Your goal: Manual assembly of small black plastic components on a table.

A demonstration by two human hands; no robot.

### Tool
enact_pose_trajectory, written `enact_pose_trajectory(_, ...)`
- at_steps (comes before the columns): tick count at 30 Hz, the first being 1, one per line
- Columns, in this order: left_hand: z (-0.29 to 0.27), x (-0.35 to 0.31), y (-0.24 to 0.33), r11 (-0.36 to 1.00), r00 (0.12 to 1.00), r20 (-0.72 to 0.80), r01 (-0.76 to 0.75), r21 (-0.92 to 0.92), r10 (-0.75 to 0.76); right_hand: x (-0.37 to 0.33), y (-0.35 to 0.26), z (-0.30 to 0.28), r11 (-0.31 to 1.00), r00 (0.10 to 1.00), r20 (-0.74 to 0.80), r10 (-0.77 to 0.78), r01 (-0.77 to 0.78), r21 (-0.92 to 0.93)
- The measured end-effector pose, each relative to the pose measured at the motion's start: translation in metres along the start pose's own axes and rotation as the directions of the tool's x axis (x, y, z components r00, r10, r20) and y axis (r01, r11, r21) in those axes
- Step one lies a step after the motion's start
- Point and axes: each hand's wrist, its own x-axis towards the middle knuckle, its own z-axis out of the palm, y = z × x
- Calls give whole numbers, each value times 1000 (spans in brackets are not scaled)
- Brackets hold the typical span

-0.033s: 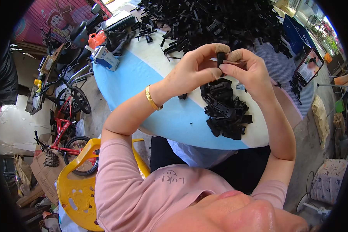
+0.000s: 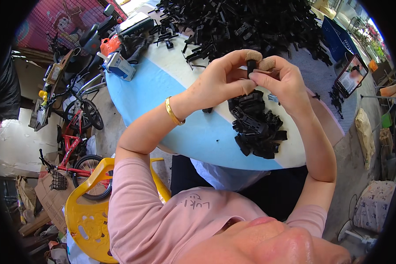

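My left hand (image 2: pixel 222 79), with a gold bangle on its wrist, pinches a small black plastic part (image 2: pixel 251 67) between thumb and forefinger. From the other side, my right hand (image 2: pixel 288 86) closes thumb and forefinger on the same part. Beige finger covers wrap both forefingertips. The fingers hide much of the part, so its full shape does not show. Just below the hands lies a small pile of black plastic parts (image 2: pixel 256 125) on the blue and white tabletop (image 2: pixel 193 136). A small light-blue piece (image 2: pixel 273 98) shows beside my right wrist.
A large heap of black parts (image 2: pixel 242 26) covers the table's far side. At right stand a propped phone (image 2: pixel 352 75) and a blue basket (image 2: pixel 336 39). A blue and white carton (image 2: pixel 120 66) stands at the left edge. A yellow chair (image 2: pixel 86 211) is at lower left.
My thumbs have shifted very slightly at the black part. Both arms and the piles stay where they were.
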Motion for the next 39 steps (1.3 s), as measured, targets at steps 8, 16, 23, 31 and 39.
enact_pose_trajectory(8, -1, 3, 1, 993, 993, -110, 34, -110, -46, -2, -5, -9, 965, 996, 68, 60, -75, 251)
enact_pose_trajectory(16, 5, 2, -2, 999, 976, -213, -48, 18, 51, -4, -4, 6, 996, 999, 17, -47, 48, -74)
enact_pose_trajectory(23, 9, 0, -9, 990, 953, -270, -134, 42, 141, -6, -10, 8, 998, 998, 53, 30, -27, -54)
enact_pose_trajectory(31, 0, -2, 2, 861, 990, -128, 19, 508, 54, 8, 9, -8, 990, 993, 121, 0, 17, -143)
enact_pose_trajectory(39, -52, -20, 10, 600, 969, -158, 242, 762, -190, 13, 18, -17, 959, 997, 44, -63, 73, -274)
